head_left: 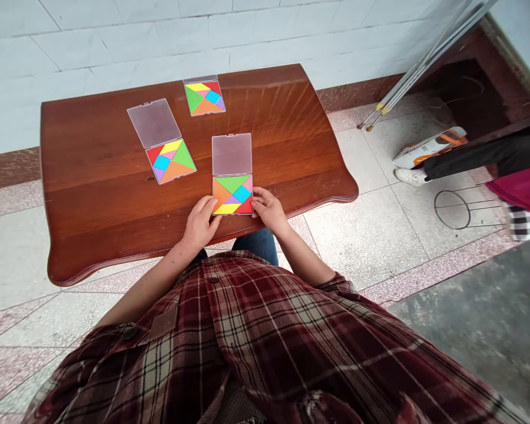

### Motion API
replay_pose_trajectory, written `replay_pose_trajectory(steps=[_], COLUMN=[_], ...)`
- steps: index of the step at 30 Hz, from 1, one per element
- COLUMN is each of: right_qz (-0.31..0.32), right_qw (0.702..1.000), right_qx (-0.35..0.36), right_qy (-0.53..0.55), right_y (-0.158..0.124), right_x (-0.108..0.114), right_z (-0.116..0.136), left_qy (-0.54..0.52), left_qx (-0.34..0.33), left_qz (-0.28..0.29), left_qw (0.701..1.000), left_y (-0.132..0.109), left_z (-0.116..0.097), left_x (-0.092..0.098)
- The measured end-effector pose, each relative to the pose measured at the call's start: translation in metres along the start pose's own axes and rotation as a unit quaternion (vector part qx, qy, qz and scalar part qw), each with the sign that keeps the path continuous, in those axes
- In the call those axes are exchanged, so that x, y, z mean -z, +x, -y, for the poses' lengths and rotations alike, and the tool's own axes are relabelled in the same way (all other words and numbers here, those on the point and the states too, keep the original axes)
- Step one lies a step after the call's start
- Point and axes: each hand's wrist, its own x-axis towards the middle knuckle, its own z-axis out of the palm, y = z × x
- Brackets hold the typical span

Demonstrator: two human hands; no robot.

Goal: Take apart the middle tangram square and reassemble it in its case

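Smooth translucent plastic case lid (232, 155), glossy wooden table (291, 135)

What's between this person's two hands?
An open case, its lower half filled with coloured pieces, lies between the left hand and the right hand; the head view shows this.

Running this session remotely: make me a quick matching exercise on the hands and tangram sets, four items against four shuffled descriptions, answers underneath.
Column one
1. Left hand
2. Far tangram set
3. Right hand
4. Left tangram set

Column two
A. Beside the red triangle of the near tangram set
B. Large green triangle on its right side
C. At the left end of the near set's yellow parallelogram
D. Large green triangle on its left side, as the camera sees it

Pairs: 1-C, 2-D, 3-A, 4-B
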Motion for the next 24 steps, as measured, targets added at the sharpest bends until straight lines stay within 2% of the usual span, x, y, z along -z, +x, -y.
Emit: replay_pose_trajectory(steps=[7, 16, 24], right_qz=[0.0, 0.005, -0.007], right_qw=[1.0, 1.0, 0.999], right_qx=[-0.005, 0.014, 0.024], right_qy=[0.022, 0.024, 0.046], right_y=[-0.0002, -0.0018, 0.001], right_x=[0.0001, 0.002, 0.0022], right_z=[0.0013, -0.0013, -0.0031], left_qy=[0.005, -0.062, -0.076], left_qx=[-0.013, 0.001, -0.004], left_qz=[0.009, -0.018, -0.012], left_qw=[1.0, 0.998, 0.997], left_y=[-0.0012, -0.0001, -0.0038], left_z=[0.0011, 0.0048, 0.0073], left_x=[-0.002, 0.0015, 0.0003])
